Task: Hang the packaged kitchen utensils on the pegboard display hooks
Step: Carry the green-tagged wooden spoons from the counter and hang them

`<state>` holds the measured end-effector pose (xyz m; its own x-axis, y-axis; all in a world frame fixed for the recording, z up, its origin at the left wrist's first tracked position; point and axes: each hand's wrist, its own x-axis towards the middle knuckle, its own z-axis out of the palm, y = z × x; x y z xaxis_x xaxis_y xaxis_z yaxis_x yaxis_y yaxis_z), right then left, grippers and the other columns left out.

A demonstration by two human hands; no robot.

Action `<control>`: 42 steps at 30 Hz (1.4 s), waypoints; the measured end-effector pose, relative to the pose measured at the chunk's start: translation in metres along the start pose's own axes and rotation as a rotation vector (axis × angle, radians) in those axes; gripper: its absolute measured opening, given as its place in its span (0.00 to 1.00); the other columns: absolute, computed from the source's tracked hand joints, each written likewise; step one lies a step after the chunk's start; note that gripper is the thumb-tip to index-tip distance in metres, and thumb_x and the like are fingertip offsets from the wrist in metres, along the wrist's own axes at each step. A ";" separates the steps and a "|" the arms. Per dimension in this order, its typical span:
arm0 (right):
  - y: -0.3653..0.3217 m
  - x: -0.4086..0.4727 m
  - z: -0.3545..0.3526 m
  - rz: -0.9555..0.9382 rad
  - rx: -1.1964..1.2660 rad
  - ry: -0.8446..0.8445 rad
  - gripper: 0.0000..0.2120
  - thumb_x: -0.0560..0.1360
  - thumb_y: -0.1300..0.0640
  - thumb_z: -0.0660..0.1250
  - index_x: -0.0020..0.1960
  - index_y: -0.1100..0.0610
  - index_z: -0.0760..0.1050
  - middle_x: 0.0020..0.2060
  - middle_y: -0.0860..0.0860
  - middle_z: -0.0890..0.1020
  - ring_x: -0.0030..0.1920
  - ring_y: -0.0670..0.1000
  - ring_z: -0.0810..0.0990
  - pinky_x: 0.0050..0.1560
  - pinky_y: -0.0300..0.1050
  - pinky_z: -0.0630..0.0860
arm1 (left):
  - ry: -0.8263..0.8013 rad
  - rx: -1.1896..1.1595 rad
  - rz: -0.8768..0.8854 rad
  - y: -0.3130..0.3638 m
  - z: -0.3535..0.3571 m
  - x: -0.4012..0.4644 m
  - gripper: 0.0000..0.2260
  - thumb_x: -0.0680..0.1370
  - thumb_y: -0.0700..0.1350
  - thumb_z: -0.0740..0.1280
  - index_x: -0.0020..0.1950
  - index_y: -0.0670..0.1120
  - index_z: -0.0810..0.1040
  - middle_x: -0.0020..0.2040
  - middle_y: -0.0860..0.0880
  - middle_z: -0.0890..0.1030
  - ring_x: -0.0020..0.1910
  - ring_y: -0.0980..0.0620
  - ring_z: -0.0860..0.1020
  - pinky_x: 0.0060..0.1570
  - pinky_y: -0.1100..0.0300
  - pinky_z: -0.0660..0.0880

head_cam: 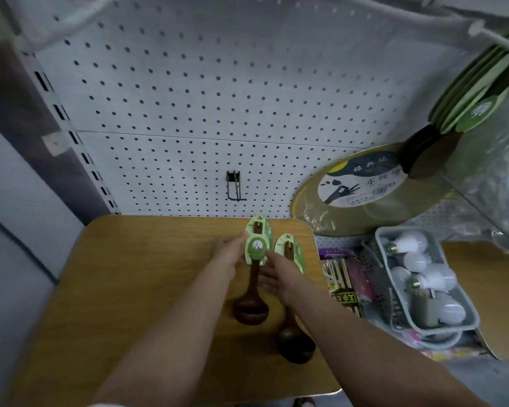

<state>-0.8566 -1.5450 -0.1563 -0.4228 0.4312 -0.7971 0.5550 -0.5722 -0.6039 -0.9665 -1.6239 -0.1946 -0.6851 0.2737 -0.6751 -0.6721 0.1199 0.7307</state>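
Two dark wooden ladles with green card packaging lie on the wooden table [135,283]. The left ladle [252,304] has its green card [257,245] between both hands. My left hand [228,252] touches the card's left edge with its fingertips. My right hand [276,274] reaches in from the right, its fingers at the card's lower right edge and over the handle. The second ladle [294,339] lies to the right, its card [288,249] partly under my right hand. A black hook [235,186] juts from the white pegboard [188,98] above the table.
More green-carded ladles [479,92] hang on a hook at the upper right. A round golden packaged tray [362,189] leans on the pegboard. A grey basket of light bulbs [423,283] and packaged chopsticks [340,280] sit right of the table.
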 end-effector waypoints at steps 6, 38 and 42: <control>0.006 -0.002 0.010 0.015 0.048 -0.023 0.14 0.81 0.44 0.63 0.52 0.54 0.76 0.48 0.50 0.82 0.42 0.49 0.77 0.39 0.42 0.71 | -0.045 -0.041 -0.011 0.000 -0.008 -0.003 0.13 0.78 0.48 0.73 0.60 0.45 0.77 0.47 0.48 0.84 0.42 0.54 0.82 0.33 0.63 0.75; 0.045 -0.059 0.025 -0.015 0.109 -0.231 0.16 0.76 0.55 0.75 0.60 0.62 0.81 0.47 0.54 0.87 0.45 0.52 0.84 0.40 0.41 0.79 | 0.011 -0.189 0.089 0.011 -0.043 -0.070 0.13 0.74 0.47 0.77 0.54 0.43 0.81 0.48 0.43 0.86 0.42 0.47 0.84 0.34 0.58 0.79; 0.041 -0.083 -0.016 -0.061 0.131 -0.233 0.15 0.77 0.56 0.73 0.60 0.62 0.80 0.47 0.55 0.86 0.42 0.50 0.82 0.34 0.39 0.77 | -0.046 -0.173 0.167 0.007 -0.008 -0.106 0.12 0.76 0.45 0.76 0.56 0.42 0.81 0.48 0.44 0.86 0.42 0.47 0.84 0.35 0.58 0.80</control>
<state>-0.7877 -1.5931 -0.1146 -0.6143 0.3041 -0.7281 0.4327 -0.6417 -0.6332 -0.9013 -1.6595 -0.1186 -0.7799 0.3194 -0.5383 -0.5915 -0.0945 0.8008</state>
